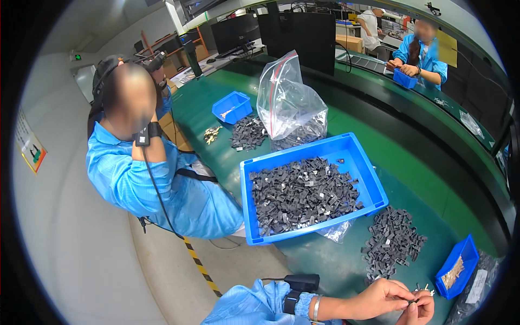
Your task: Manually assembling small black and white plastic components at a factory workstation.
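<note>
Low at the right, my left hand [379,299] reaches in with its thumb and fingers pinched together on a small black plastic part [412,301]. Against it, my right hand [420,313] is closed on the same part; the lower edge of the picture cuts it off. The fingers cover most of the part. Just beyond my fingers, a few thin white pieces [427,290] show; whether they are held or lie on the table I cannot tell. A loose pile of black plastic parts [392,241] lies in front of my hands.
A large blue bin [371,176] holds many black parts. Right of my hands stands a small blue bin [467,254] with tan pieces, beside a dark plastic bag [476,290]. A clear bag [290,103] stands behind. A co-worker [135,162] sits at the left.
</note>
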`<state>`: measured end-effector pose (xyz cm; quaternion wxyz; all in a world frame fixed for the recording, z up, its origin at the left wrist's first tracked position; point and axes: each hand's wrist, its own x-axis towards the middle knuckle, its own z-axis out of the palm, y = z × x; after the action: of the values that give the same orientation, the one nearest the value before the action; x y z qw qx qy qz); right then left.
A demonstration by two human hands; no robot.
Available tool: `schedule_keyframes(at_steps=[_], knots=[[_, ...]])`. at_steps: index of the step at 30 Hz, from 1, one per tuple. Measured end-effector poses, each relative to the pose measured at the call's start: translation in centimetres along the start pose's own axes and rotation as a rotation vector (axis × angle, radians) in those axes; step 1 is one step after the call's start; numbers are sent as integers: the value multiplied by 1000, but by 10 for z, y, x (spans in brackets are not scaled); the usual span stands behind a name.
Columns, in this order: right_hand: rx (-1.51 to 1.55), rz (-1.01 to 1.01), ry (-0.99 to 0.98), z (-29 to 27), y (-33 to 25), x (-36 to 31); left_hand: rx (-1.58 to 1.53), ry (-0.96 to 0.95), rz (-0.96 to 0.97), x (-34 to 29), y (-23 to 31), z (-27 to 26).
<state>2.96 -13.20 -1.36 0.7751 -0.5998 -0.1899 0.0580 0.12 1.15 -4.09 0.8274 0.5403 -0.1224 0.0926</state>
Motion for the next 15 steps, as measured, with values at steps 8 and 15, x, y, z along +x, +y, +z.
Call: schedule_keyframes(at_steps=[8, 15], knots=[[18, 17, -15, 8, -5, 3, -187, 109, -193, -4, 20, 8], [191, 182, -105, -12, 0, 2, -363, 83, -283, -1, 20, 11]])
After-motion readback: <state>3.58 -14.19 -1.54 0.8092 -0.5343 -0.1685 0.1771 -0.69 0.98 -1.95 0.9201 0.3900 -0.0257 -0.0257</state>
